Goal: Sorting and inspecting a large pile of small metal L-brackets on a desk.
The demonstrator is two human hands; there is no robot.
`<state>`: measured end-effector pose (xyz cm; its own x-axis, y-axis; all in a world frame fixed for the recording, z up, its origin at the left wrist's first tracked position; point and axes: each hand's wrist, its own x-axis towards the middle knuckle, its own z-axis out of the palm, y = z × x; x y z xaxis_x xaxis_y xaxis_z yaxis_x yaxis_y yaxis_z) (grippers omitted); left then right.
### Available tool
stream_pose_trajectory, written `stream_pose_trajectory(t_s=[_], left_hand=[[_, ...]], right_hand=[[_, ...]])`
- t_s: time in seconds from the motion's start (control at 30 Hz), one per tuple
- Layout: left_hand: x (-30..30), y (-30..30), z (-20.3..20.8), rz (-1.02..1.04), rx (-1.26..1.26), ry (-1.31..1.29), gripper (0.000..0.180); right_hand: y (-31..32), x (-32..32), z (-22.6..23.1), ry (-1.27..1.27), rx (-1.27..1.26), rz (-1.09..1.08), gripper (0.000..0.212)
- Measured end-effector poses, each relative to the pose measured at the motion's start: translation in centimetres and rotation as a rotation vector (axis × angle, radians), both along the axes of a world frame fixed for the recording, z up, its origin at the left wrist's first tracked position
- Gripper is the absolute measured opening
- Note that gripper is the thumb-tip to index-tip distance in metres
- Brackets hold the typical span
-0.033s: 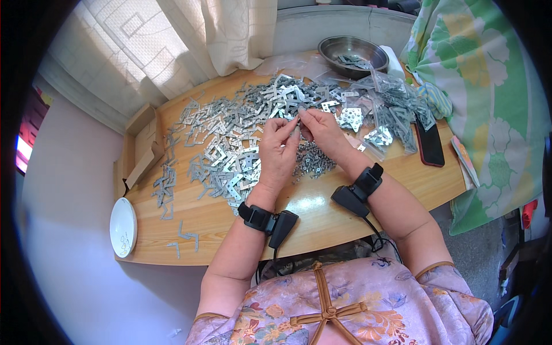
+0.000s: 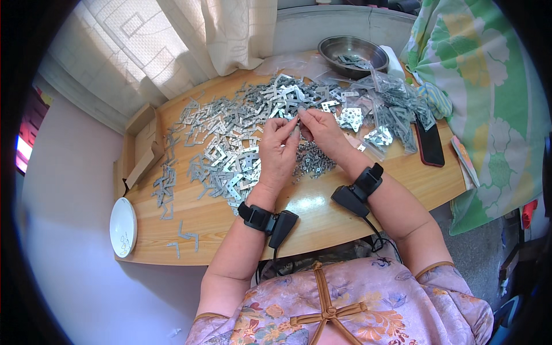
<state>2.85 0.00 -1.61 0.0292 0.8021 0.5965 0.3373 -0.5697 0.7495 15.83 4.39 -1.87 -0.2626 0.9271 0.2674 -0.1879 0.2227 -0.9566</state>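
**Because the worktop is so crowded, small parts could easily stray**

Across its upper middle sprawls a heap of flat, grey, mostly L-shaped brackets, reaching right up to the left forearm. Clear plastic bags pile up at the upper right, below a steel bowl. A brush of a wrist could slide brackets in among the small parts and mix them; a slack pinch could lose a piece in the clutter.

Both forearms rise from the lower edge and converge near the centre, each wrist strapped with a black device. The left hand points upward, thumb and fingers stretched toward the right hand, which angles in with bent fingers. Their fingertips meet; what they pinch, if anything, is too small and covered to tell. The small parts lie just below the fingertips, between the wrists.
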Motion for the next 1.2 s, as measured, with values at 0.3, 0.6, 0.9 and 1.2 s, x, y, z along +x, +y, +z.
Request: stream_pose_trajectory(t_s=[0.3,0.6,0.9,1.2], left_hand=[[-0.1,0.7,-0.4,-0.031,-0.068,-0.1,0.02],[-0.2,0.7,-0.4,0.009,0.007,0.018,0.022],[-1.3,1.4,-1.4,-0.138,-0.524,-0.704,0.02],[-1.7,1.2,-1.2,-0.137,-0.429,-0.617,0.02]], right_hand=[[0.6,0.3,0.1,-0.174,0.118,-0.023,0.029],[0.7,-0.1,-0.6,-0.123,0.062,-0.03,0.03],[1.0,0.1,-0.7,-0.065,-0.057,-0.018,0.03],[0.9,0.4,0.1,-0.048,-0.003,0.009,0.016]])
